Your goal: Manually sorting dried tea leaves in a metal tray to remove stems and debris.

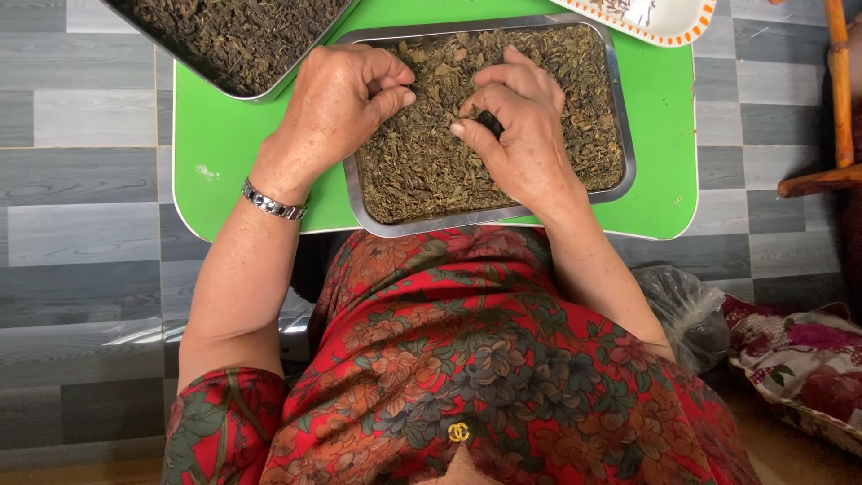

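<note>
Both hands' fingers (395,94) pinch dry, crumbly olive-brown tea leaves (575,108) filling a steel tray (620,117).

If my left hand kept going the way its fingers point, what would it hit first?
Most likely your right hand: the left hand points across the dried leaves in the metal tray, though their relative heights are unclear.

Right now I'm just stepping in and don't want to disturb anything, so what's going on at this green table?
A person in a red flowered top bends over a metal tray of dried, dark green leaves on the green table. The left hand pinches bits at the tray's left edge; the right hand picks at the middle of the heap. A second tray of darker leaves sits at the table's far left corner, and a white dish with an orange rim at the far right.
</note>
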